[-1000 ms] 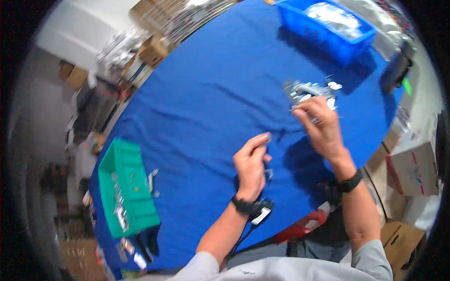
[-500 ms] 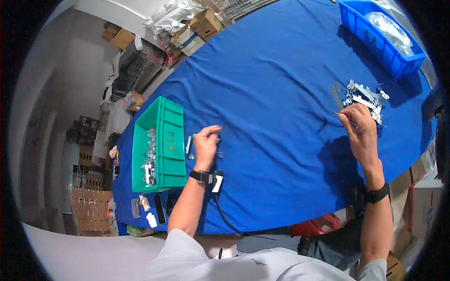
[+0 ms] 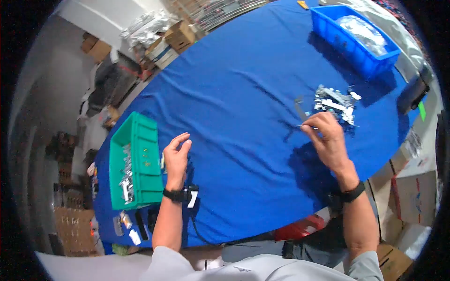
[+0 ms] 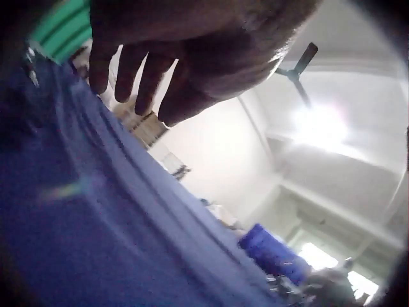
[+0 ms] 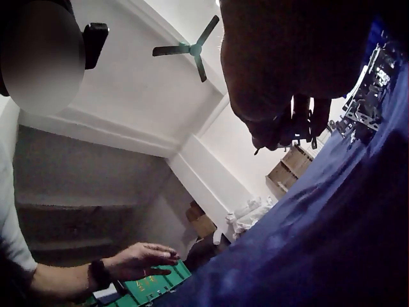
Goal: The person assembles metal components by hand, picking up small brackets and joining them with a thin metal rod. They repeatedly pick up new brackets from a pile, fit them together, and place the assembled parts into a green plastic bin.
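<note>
My right hand (image 3: 330, 143) pinches a small thin metal piece (image 3: 300, 125) between thumb and fingertips, just in front of a pile of metal parts (image 3: 346, 112). In the right wrist view the piece's dark edges show at the fingertips; its exact kind I cannot tell. Beside the green crate (image 3: 146, 185), my left hand (image 3: 175, 160) is held over the cloth with fingers extended and nothing in them. The left wrist view shows those fingers (image 4: 148, 83) loosely spread. A few metal parts (image 3: 162, 161) lie between that hand and the crate, partly hidden by it.
Metal parts (image 3: 125, 180) lie inside the green crate. A blue bin (image 3: 341, 47) with clear plastic bags stands at the far right. Blue cloth (image 3: 234, 122) with wrinkles covers the table. A dark phone-like slab (image 3: 141, 225) and small items lie near the crate's front end.
My left hand has moved left, from mid-table near the right hand to the green crate's side. My right hand stays by the metal pile, still pinching at its fingertips. The head view has shifted.
</note>
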A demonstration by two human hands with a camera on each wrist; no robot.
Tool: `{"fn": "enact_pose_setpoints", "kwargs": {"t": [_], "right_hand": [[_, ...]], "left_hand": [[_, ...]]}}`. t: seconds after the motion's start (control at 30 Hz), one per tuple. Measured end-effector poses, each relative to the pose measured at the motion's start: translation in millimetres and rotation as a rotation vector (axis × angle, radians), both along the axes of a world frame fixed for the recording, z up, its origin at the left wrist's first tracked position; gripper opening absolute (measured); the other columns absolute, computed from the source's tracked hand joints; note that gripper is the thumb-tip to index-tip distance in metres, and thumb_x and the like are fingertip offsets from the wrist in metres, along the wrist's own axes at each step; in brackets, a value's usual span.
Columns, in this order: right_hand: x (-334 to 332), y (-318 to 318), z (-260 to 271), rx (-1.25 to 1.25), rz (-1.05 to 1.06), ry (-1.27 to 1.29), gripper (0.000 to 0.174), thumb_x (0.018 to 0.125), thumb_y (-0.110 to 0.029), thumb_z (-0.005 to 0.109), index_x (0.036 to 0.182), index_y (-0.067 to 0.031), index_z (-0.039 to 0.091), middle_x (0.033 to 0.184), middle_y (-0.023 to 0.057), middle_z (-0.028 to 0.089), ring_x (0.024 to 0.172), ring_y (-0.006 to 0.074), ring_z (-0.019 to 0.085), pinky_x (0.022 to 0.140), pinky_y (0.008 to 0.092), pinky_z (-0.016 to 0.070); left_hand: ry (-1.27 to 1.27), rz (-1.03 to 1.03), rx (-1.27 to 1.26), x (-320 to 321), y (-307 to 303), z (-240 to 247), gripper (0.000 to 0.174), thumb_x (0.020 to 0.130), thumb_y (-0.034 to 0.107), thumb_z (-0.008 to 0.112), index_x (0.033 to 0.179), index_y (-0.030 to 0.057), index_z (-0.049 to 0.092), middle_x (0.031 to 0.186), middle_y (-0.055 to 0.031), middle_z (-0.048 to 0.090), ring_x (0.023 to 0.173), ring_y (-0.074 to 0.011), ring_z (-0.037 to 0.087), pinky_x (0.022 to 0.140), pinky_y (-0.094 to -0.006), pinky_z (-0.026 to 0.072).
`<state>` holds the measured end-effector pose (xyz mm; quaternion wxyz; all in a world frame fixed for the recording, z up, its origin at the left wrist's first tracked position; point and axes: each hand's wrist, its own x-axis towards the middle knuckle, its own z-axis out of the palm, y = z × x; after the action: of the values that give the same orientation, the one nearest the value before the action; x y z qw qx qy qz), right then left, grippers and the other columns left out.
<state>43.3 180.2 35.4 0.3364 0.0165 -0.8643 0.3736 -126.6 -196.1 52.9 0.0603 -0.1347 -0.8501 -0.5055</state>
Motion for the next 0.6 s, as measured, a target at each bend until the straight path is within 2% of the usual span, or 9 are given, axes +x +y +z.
{"fn": "enact_pose_setpoints", "kwargs": {"t": [0.03,0.1,0.2,0.3,0.33,0.4,0.5,0.6], "right_hand": [[0,-1,-1,-0.013,0.019,-0.017,0.009,0.085,-0.009,0.07,0.087,-0.0019,0.065,0.089,0.0119,0.062,0.086,0.0299,0.059,0.074,0.0385,0.0477],[1,-6,-2,-0.04,0.058,-0.053,0.008,0.085,-0.011,0.07,0.087,-0.0037,0.066,0.09,0.0113,0.063,0.085,0.03,0.06,0.073,0.0392,0.0486],[-2,-11,-6,0.029,0.085,-0.068,0.01,0.085,-0.013,0.07,0.086,-0.0048,0.065,0.087,0.0103,0.061,0.081,0.0302,0.058,0.07,0.0401,0.0477],[-3,-13,-12,0.121,0.11,-0.062,0.01,0.083,-0.014,0.071,0.084,-0.0075,0.064,0.087,0.0081,0.061,0.08,0.0293,0.057,0.07,0.0404,0.0468],[-1,-15,-12,0.155,0.117,-0.079,0.01,0.082,-0.015,0.071,0.084,-0.008,0.064,0.088,0.0076,0.061,0.081,0.0291,0.057,0.07,0.041,0.0467],[1,-20,-15,0.153,0.136,-0.09,0.011,0.082,-0.016,0.07,0.086,-0.0079,0.063,0.089,0.0081,0.06,0.083,0.0292,0.057,0.071,0.0424,0.0461],[4,-24,-17,0.183,0.145,-0.113,0.012,0.084,-0.017,0.068,0.086,-0.007,0.063,0.089,0.009,0.06,0.083,0.0293,0.057,0.071,0.0425,0.0461],[6,-27,-22,0.21,0.194,-0.171,0.012,0.085,-0.017,0.067,0.085,-0.0062,0.063,0.092,0.0096,0.061,0.086,0.029,0.058,0.073,0.0424,0.0467]], "left_hand": [[-0.012,-0.026,0.02,14,24,10,0.022,0.087,0.005,0.066,0.108,-0.0016,0.072,0.109,-0.0123,0.071,0.099,-0.0176,0.066,0.085,-0.0282,0.0517],[-0.262,-0.183,0.193,39,70,20,0.022,0.092,0.007,0.063,0.112,-0.0007,0.07,0.112,-0.0112,0.069,0.106,-0.0181,0.065,0.088,-0.0303,0.0529],[-0.418,-0.36,0.447,63,132,-4,0.025,0.095,0.01,0.061,0.118,0.0002,0.065,0.115,-0.0122,0.068,0.106,-0.0208,0.065,0.088,-0.0347,0.055],[-0.552,-0.406,0.729,83,186,-26,0.038,0.098,0.014,0.059,0.133,0.0038,0.053,0.129,-0.0127,0.058,0.114,-0.0241,0.061,0.089,-0.0359,0.0552],[-0.584,-0.392,0.794,85,199,-33,0.036,0.098,0.014,0.059,0.133,0.0045,0.053,0.129,-0.0121,0.058,0.114,-0.023,0.06,0.088,-0.0363,0.0554],[-0.594,-0.335,0.881,88,216,-45,0.035,0.097,0.011,0.061,0.131,0.0028,0.054,0.126,-0.0123,0.059,0.111,-0.0223,0.062,0.087,-0.0346,0.0555],[-0.589,-0.405,0.836,81,219,-68,0.037,0.094,0.006,0.063,0.13,0.0009,0.054,0.123,-0.0128,0.06,0.11,-0.0219,0.063,0.087,-0.0329,0.0556],[-0.576,-0.397,0.87,84,222,-58,0.038,0.092,0.001,0.064,0.129,-0.0006,0.054,0.122,-0.0132,0.061,0.108,-0.0221,0.063,0.086,-0.0316,0.0558]]}}
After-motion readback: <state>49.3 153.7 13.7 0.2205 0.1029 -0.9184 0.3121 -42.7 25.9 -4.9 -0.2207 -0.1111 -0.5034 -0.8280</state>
